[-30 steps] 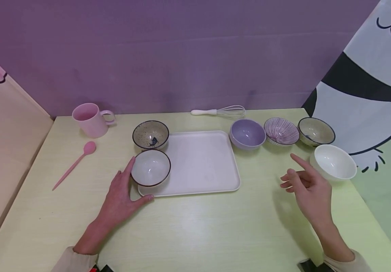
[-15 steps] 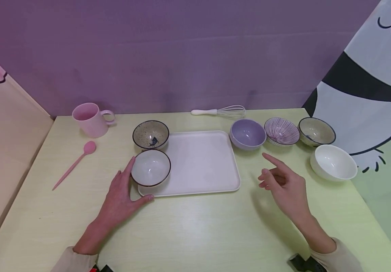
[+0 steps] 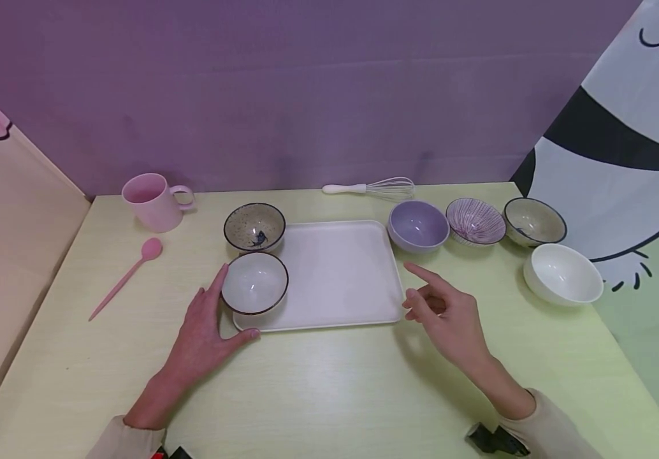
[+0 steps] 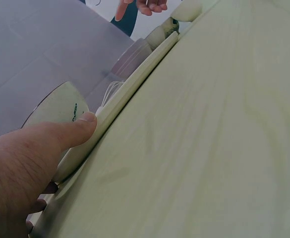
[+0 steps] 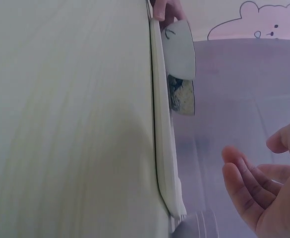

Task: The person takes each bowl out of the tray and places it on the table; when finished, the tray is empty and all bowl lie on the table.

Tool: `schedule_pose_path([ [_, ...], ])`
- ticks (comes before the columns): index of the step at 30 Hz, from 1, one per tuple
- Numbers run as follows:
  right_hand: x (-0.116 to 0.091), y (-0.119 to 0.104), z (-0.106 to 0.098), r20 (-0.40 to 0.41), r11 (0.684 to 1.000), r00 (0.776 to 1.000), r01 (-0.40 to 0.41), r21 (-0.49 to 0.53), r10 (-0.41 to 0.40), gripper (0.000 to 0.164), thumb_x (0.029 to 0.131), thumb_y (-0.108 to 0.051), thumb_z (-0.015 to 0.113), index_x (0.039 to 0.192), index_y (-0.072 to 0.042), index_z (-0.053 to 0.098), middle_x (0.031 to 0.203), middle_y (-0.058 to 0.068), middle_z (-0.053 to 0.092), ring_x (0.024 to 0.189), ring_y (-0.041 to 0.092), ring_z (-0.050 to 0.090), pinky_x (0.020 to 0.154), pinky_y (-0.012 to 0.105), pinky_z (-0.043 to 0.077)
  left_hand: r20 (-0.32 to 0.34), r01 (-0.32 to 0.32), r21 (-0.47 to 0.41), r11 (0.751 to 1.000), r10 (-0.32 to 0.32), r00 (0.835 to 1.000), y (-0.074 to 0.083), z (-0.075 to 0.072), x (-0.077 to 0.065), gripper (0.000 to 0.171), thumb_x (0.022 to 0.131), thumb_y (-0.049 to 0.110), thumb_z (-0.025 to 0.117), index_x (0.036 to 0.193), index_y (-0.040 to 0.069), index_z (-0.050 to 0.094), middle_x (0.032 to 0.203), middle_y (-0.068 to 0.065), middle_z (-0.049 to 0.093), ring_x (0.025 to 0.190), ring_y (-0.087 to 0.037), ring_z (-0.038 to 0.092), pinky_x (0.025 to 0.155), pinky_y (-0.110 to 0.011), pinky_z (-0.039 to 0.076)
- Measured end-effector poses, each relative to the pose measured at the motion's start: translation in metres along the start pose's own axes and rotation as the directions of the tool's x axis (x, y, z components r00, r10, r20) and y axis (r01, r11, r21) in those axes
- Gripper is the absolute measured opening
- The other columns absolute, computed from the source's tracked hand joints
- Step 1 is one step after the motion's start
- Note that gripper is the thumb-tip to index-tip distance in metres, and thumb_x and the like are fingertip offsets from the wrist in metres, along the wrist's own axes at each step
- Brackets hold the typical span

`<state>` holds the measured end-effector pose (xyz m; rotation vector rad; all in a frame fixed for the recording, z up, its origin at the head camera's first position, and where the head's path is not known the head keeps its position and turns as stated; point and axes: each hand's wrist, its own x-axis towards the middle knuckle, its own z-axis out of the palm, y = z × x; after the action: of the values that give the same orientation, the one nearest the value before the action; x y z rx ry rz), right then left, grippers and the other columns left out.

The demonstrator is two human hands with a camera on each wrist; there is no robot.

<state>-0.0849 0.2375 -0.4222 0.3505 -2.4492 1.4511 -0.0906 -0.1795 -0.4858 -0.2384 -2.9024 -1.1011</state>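
My left hand (image 3: 202, 338) lies at the front left corner of a white rectangular tray (image 3: 341, 274), fingers and thumb spread. Its index finger reaches the left side of a white bowl with a dark rim (image 3: 255, 284), while the thumb touches the tray's front edge. Behind that bowl stands a speckled brown bowl (image 3: 254, 223) with a dark blue mark, at the tray's back left. My right hand (image 3: 447, 319) hovers beside the tray's right edge and holds nothing. Its index finger points out and the others bend loosely, as the right wrist view also shows.
Right of the tray stand a purple bowl (image 3: 418, 227), a purple striped bowl (image 3: 475, 221), a beige dark-rimmed bowl (image 3: 534, 222) and a white bowl (image 3: 563, 275). A whisk (image 3: 369, 188) lies along the back edge. At left are a pink mug (image 3: 154, 203) and pink spoon (image 3: 129, 277).
My right hand has moved left from near the white bowl on the right to the tray's right edge. The left hand, tray and bowls have stayed put.
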Motion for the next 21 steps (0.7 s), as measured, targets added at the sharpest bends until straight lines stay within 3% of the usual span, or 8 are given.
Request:
schedule_pose_path([
  [9, -0.003, -0.007, 0.023, 0.083, 0.998, 0.995, 0.056, 0.003, -0.056, 0.044, 0.102, 0.004, 0.073, 0.145, -0.007, 0.072, 0.082, 0.014, 0.078, 0.063, 0.025, 0.077, 0.065, 0.02, 0.063, -0.019, -0.028, -0.008, 1.0, 0.028, 0.999, -0.002, 0.004, 0.002, 0.127, 0.087, 0.042, 0.097, 0.18, 0.022, 0.012, 0.177, -0.025, 0.035, 0.16, -0.064, 0.022, 0.127, -0.08, 0.026],
  [21, -0.001, -0.02, 0.053, 0.193, 0.997, 0.978, 0.077, 0.024, -0.081, 0.04, 0.104, -0.002, 0.074, 0.144, -0.006, 0.073, 0.081, 0.008, 0.078, 0.063, 0.021, 0.075, 0.063, 0.022, 0.059, -0.017, -0.019, 0.001, 1.0, 0.019, 1.0, -0.004, 0.002, 0.001, 0.127, 0.088, 0.045, 0.096, 0.18, 0.025, 0.011, 0.177, -0.025, 0.034, 0.16, -0.065, 0.022, 0.125, -0.082, 0.029],
])
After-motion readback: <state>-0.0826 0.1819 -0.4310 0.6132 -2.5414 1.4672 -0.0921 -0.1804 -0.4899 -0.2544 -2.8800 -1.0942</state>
